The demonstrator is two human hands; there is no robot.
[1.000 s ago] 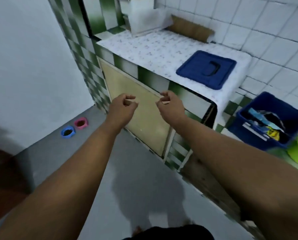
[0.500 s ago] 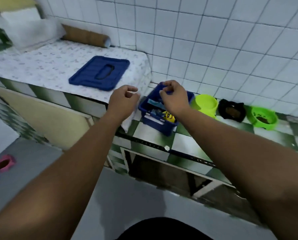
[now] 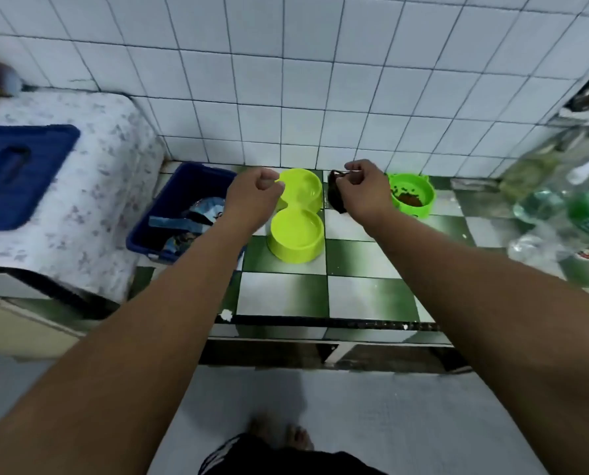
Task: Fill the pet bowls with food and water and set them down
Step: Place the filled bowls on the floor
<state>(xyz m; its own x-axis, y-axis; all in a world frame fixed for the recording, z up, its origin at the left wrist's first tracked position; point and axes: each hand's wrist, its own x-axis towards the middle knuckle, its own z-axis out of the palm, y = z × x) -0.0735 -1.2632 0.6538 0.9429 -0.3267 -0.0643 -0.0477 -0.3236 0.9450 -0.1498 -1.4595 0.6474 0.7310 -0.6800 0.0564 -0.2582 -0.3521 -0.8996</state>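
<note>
A lime double bowl stands on the green-and-white tiled counter; both its wells look dry. A black bowl sits to its right, and beyond that a green bowl holds brown kibble. My left hand hovers at the far left rim of the lime bowl with curled fingers and holds nothing. My right hand hangs over the black bowl, fingers curled, hiding most of it; I see no grip on it.
A blue bin with food pouches stands left of the bowls. A blue lid lies on the raised, cloth-covered ledge at the left. Several clear plastic bottles crowd the right end of the counter. A tiled wall backs everything.
The view has swung right from the floor and cupboard to the counter. Both hands kept their curled posture and now hang over the lime and black bowls.
</note>
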